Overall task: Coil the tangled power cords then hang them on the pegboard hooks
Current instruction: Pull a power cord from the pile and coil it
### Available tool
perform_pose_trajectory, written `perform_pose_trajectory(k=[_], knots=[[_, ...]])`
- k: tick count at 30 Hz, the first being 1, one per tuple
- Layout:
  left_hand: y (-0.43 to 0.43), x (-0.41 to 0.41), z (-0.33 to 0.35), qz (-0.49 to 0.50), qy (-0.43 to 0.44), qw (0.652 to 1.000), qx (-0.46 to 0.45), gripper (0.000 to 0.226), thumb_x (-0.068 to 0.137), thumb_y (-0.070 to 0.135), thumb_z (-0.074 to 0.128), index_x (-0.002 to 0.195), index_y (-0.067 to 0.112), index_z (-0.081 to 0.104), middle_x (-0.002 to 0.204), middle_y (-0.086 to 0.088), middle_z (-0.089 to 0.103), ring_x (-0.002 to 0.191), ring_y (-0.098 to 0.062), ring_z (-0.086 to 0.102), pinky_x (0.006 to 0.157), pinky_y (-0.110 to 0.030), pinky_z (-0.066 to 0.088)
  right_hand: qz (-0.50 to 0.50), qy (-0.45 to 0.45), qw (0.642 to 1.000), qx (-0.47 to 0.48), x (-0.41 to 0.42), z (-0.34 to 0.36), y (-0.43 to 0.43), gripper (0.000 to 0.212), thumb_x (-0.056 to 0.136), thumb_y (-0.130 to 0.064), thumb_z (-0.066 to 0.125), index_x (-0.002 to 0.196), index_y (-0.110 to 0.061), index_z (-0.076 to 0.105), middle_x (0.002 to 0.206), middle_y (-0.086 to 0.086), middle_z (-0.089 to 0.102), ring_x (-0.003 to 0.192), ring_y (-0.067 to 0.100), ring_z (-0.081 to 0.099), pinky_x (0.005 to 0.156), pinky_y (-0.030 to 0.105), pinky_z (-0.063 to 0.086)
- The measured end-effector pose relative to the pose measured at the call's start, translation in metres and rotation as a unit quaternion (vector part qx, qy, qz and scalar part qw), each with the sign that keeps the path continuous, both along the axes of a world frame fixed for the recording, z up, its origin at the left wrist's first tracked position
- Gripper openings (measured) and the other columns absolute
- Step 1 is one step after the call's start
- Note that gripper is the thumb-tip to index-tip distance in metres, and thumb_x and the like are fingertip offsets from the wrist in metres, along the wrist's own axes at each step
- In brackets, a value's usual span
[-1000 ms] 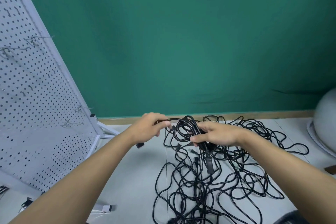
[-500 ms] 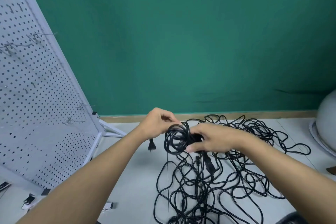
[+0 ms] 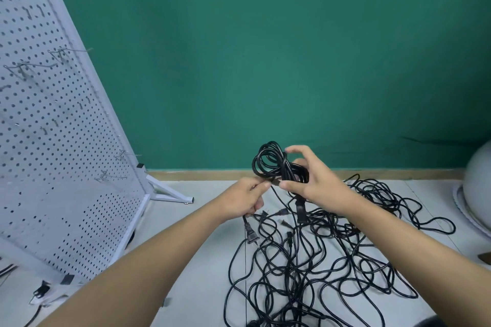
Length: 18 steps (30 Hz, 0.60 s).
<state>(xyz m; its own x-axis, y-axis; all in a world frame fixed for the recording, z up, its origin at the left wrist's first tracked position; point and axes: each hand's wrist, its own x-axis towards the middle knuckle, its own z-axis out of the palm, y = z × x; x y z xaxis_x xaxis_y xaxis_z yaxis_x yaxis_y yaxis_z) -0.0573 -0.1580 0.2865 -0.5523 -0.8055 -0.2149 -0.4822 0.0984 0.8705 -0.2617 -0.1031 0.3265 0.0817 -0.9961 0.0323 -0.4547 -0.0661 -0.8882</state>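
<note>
**Coiled cord**: a small bundle of black loops, held in the air between both hands, above the floor and in front of the green wall.

**Right hand**: grips the bundle at its right side. The thumb is below, the fingers curl over the loops, and the forefinger is lifted clear. A connector dangles beneath this hand.

**Left hand**: closed round the loose tail of what appears to be the same cord, just beside the bundle. The plug hangs below the fist.

**Step in hand:** judged to be the finishing of one coil. The loops are formed and only the tail is left to secure.

**Next move:** it probably calls for winding or tucking the tail round the waist of the bundle. The right hand must pinch the loops meanwhile so that they do not spring apart. The plug will need to be passed clear of the cords below.

**Tangle**: the remaining cords lie spread on the floor beneath and to the right of the hands, knotted over one another. Most of the task is therefore judged to remain.

**Pegboard**: stands tilted at the left on a white stand, well apart from the hands. The hooks that can be seen carry no cord, so hanging will require a reach to the left.

**Pale round object**: at the right edge, of unclear kind.
</note>
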Motion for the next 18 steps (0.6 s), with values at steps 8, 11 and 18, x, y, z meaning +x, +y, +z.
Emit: perform_pose_trajectory(k=[8,11,18], knots=[[0.019,-0.028,0.026,-0.089,-0.195,0.948,-0.236,0.025,0.111,0.028,0.039,0.101,0.014,0.058,0.08,0.002,0.052,0.087,-0.029,0.054,0.073,-0.036,0.036,-0.061,0.232,0.965,-0.105,-0.013,-0.017,-0.007,0.062,0.096,-0.022,0.072,0.152,-0.021,0.046,0.114,-0.001,0.064,0.091,0.011,0.056,0.079,0.018,0.038],[0.027,-0.028,0.048,-0.11,-0.263,0.901,-0.326,0.027,0.111,0.028,0.039,0.106,0.011,0.059,0.089,-0.006,0.055,0.085,-0.031,0.054,0.071,-0.035,0.036,-0.06,0.263,0.959,-0.085,-0.02,-0.02,-0.012,0.061,0.095,-0.025,0.074,0.15,-0.02,0.048,0.117,0.002,0.066,0.105,0.019,0.061,0.09,0.03,0.047],[0.026,-0.014,0.068,-0.145,-0.284,0.849,-0.422,0.027,0.107,0.036,0.048,0.104,0.015,0.065,0.103,-0.008,0.068,0.093,-0.032,0.064,0.068,-0.038,0.041,0.012,0.401,0.915,-0.05,-0.004,-0.022,-0.011,0.041,0.092,-0.028,0.074,0.128,-0.022,0.055,0.117,0.0,0.067,0.108,0.028,0.064,0.086,0.046,0.053]])
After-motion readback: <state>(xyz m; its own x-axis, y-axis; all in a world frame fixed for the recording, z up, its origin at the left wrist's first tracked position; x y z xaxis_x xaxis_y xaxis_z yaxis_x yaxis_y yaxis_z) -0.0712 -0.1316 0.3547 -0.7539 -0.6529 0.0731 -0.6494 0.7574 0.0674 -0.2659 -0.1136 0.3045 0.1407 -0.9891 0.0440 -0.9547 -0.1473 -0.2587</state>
